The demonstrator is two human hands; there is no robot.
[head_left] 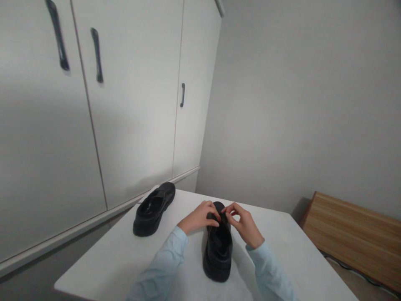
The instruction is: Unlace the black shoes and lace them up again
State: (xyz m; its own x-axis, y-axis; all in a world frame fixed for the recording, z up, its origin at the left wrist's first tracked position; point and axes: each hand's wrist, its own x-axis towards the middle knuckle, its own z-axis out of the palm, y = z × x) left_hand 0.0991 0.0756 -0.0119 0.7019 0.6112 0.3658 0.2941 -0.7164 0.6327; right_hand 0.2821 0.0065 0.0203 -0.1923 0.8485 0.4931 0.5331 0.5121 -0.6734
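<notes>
A black shoe stands on the white table in front of me, its heel toward me and its toe pointing away. My left hand reaches over the shoe's upper from the left, fingers curled against it. From the right, my right hand pinches at the upper near the toe with thumb and forefinger. The exact part between the fingertips is too small to make out. A second black shoe sits apart at the table's left edge, its opening facing up and nothing touching it.
The white table reaches toward a grey wall. Along the left runs a tall white cabinet with dark handles. At the right, beyond the table edge, is a wood-grain surface with a cable beneath it.
</notes>
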